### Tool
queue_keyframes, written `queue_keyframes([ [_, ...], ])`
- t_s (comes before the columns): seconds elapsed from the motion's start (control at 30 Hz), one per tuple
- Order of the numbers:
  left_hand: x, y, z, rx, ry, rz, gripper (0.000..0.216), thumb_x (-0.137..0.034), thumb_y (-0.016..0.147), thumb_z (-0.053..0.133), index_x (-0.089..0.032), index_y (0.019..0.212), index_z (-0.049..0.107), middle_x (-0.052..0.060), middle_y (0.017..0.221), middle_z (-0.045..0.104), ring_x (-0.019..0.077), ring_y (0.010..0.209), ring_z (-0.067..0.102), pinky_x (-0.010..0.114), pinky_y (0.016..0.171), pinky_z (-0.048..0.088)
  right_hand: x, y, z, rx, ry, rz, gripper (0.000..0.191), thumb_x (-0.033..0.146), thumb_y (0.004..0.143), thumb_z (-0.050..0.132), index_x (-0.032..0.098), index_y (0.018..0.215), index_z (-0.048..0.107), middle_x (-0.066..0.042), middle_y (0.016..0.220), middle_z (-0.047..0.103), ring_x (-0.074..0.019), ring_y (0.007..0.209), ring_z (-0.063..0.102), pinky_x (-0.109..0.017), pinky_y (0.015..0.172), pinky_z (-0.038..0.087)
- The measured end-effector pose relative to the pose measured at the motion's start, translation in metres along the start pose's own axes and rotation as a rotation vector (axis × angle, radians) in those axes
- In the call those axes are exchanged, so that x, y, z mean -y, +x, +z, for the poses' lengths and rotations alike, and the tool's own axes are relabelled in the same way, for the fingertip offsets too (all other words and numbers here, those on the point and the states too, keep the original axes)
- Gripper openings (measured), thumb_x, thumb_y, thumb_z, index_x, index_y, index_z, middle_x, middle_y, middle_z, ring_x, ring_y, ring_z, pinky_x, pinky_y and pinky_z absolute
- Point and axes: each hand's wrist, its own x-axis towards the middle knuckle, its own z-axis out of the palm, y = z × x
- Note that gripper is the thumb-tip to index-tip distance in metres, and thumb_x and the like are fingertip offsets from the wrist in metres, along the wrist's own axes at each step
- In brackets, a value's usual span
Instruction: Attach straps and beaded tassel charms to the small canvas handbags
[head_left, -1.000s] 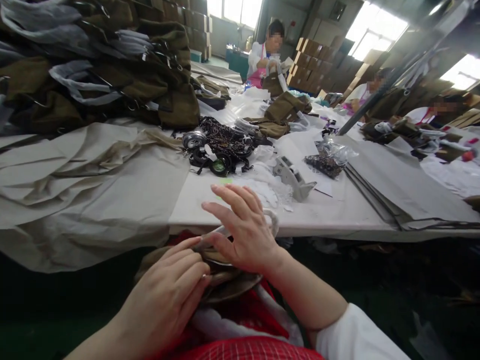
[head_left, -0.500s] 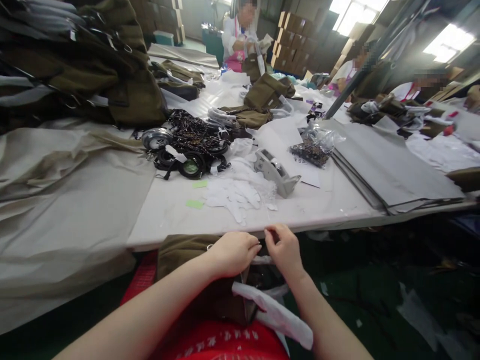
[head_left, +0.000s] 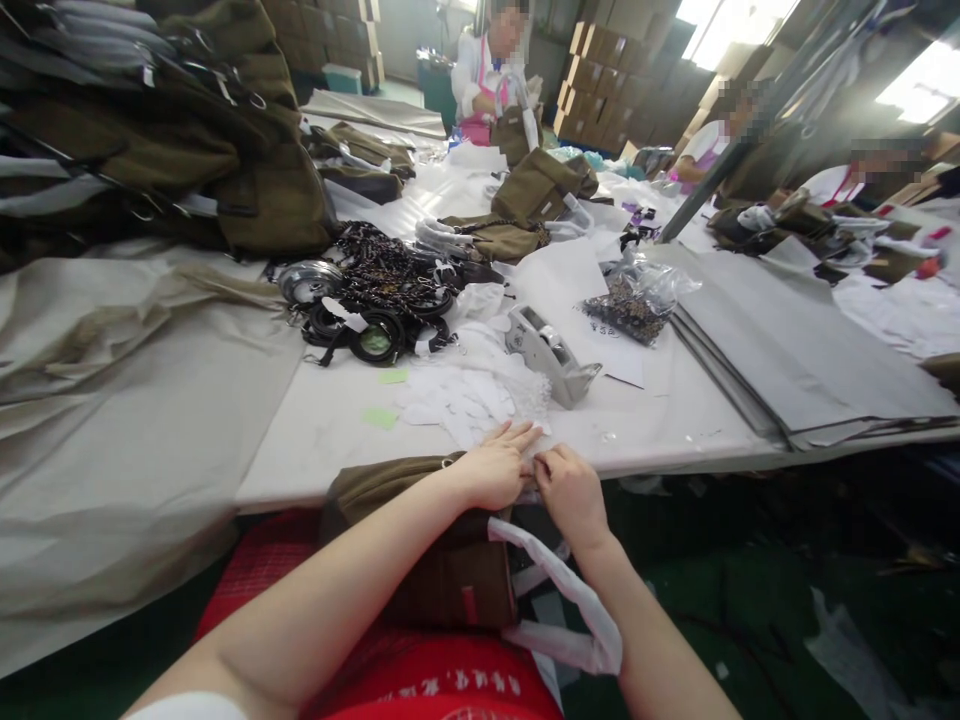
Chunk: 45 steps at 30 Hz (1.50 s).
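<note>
An olive-brown bag (head_left: 450,575) rests on my lap against the table edge. Its handle, wrapped in white paper (head_left: 600,605), loops out to the right. Over the bag's top end, my left hand (head_left: 495,470) stretches its fingers out flat at the table edge, beside a heap of white tags with clear loops (head_left: 465,400). Close to those fingertips, my right hand (head_left: 571,492) is closed in a pinch. Whatever the pinch holds is too small or hidden to make out.
A grey tape dispenser (head_left: 551,355) stands beyond my hands. Coiled black straps (head_left: 375,335) lie left of it, a plastic bag of patterned cords (head_left: 634,300) right. Grey sheets (head_left: 810,340) are stacked at right. Olive bags (head_left: 247,150) pile up left. Co-workers (head_left: 487,80) are across the table.
My left hand has moved slightly forward and right, its curled fingers now straightened toward the tags. My right hand stays pinched. The bag's wrapped handle has swung up into a wider loop.
</note>
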Motion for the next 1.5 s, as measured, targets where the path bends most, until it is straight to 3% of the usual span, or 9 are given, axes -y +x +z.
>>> queue_keyframes([
  [0.33,0.012,0.006,0.004,0.048,-0.058,-0.047,0.029,-0.031,0.089,0.052,-0.018,0.096,0.077,0.01,0.16,0.021,0.0294,0.149,0.015,0.049,0.12,0.014,-0.103,-0.068,-0.055,-0.095,0.265,0.301,0.028,0.042,0.084,0.05,0.023,0.065,0.058,-0.004,0.066,0.061,-0.0211,0.06,0.058,-0.034,0.059,0.046],
  [0.5,-0.004,-0.011,0.006,-0.228,0.052,0.036,0.025,-0.025,0.088,0.054,-0.015,0.091,0.077,0.011,0.157,0.031,0.0292,0.147,0.024,0.047,0.121,0.021,-0.141,-0.101,-0.094,-0.316,0.275,0.635,0.041,0.064,0.077,0.054,0.026,0.075,0.067,-0.005,0.066,0.067,-0.0256,0.059,0.064,-0.034,0.053,0.051],
  [0.7,-0.042,-0.061,-0.007,-0.453,0.186,0.263,0.017,-0.022,0.09,0.053,-0.017,0.089,0.069,0.007,0.152,0.042,0.0245,0.14,0.038,0.041,0.122,0.02,-0.037,-0.06,-0.075,-0.154,0.542,0.107,0.035,0.051,0.088,0.049,0.023,0.067,0.057,-0.002,0.065,0.058,-0.0188,0.059,0.058,-0.028,0.056,0.05],
  [0.77,-0.044,-0.079,-0.01,-0.398,0.165,0.218,0.015,-0.022,0.09,0.054,-0.018,0.081,0.066,0.006,0.121,0.067,0.0214,0.115,0.061,0.039,0.113,0.035,0.002,-0.046,-0.071,-0.045,0.681,-0.109,0.035,0.047,0.091,0.045,0.022,0.068,0.053,-0.002,0.068,0.056,-0.0177,0.062,0.057,-0.027,0.058,0.049],
  [0.87,-0.036,-0.108,-0.012,-0.38,0.155,-0.005,0.02,-0.021,0.092,0.05,-0.019,0.076,0.061,0.002,0.082,0.069,0.0185,0.078,0.065,0.033,0.081,0.051,0.025,-0.035,-0.075,0.012,0.775,-0.209,0.033,0.043,0.095,0.041,0.022,0.072,0.051,-0.002,0.072,0.055,-0.0168,0.066,0.056,-0.026,0.061,0.048],
  [1.03,-0.021,-0.15,-0.008,-0.487,0.128,-0.203,0.024,-0.017,0.094,0.045,-0.018,0.075,0.059,0.003,0.082,0.066,0.0176,0.074,0.061,0.029,0.067,0.043,0.011,-0.023,-0.088,-0.134,0.557,-0.127,0.03,0.039,0.096,0.044,0.021,0.073,0.052,-0.002,0.073,0.057,-0.0166,0.065,0.056,-0.027,0.061,0.048],
  [1.2,-0.029,-0.16,-0.004,-0.451,0.119,-0.154,0.025,-0.021,0.095,0.047,-0.018,0.074,0.059,0.002,0.077,0.065,0.0174,0.072,0.06,0.029,0.066,0.041,0.048,-0.028,-0.101,-0.471,0.219,-0.216,0.027,0.024,0.093,0.05,0.02,0.118,0.06,-0.014,0.129,0.058,-0.0233,0.099,0.064,-0.036,0.085,0.051],
  [1.37,-0.039,-0.163,-0.004,-0.483,0.072,-0.108,0.022,-0.023,0.096,0.045,-0.017,0.085,0.064,0.004,0.083,0.068,0.0188,0.077,0.061,0.03,0.07,0.043,0.109,-0.027,-0.093,0.152,0.315,-0.593,0.036,0.01,0.091,0.042,0.019,0.119,0.062,-0.01,0.114,0.068,-0.0202,0.107,0.063,-0.033,0.094,0.049],
  [1.5,-0.034,-0.175,-0.006,-0.579,-0.079,-0.154,0.032,-0.028,0.098,0.042,-0.016,0.08,0.065,0.005,0.078,0.065,0.0183,0.077,0.059,0.03,0.072,0.043,0.122,-0.025,-0.079,0.211,0.293,-0.478,0.024,0.016,0.094,0.046,0.019,0.096,0.07,-0.006,0.089,0.072,-0.0184,0.084,0.065,-0.029,0.077,0.047],
])
